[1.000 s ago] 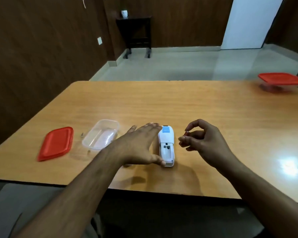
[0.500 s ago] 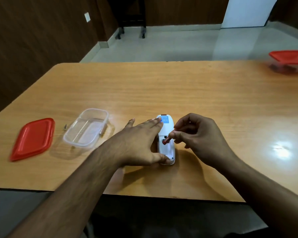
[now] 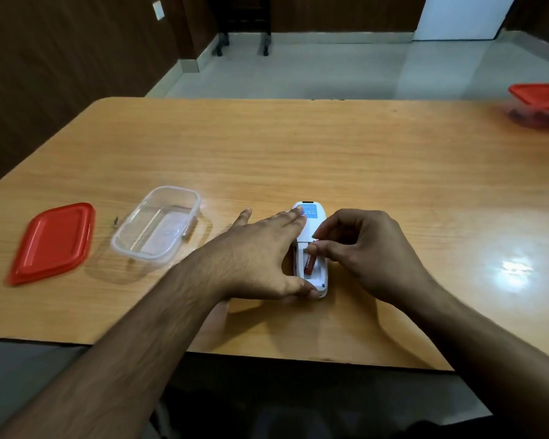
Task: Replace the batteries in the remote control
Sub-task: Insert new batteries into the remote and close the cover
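Near the front edge of the surface, about midway along it, lies the remote control, face down, back cover off, battery bay exposed. Pinned there by the left hand: fingers flat and spread over the upper back by the blue label, thumb braced against the lower end, grasping nothing, just pressing. Over the bay from the other side, the right hand, thumb and forefinger pinched on the top end of a red battery, lower end already down in the slot, upper end apparently not yet pushed home.

Probably mid-task, then: bay open, one fresh cell going in. Cannot tell whether a second cell sits beside it; the neighbouring slot is partly hidden by the fingers. Left to do, by this reckoning: seat this cell, fit any other, slide the cover back on. No cover identifiable anywhere on the surface.

Remote: smooth white plastic, a rounded oblong. Battery: small slim cylinder, glossy red wrap with lettering too small to read. Surface: pale orange wood-grain laminate, polished enough to throw a glare patch toward the right edge. Toward the left edge, an empty clear tub, thin and rounded-rectangular, and beside it a loose red lid, flat with a raised rim. At the far right corner, a lidded tub with dark red contents, too blurred to name.
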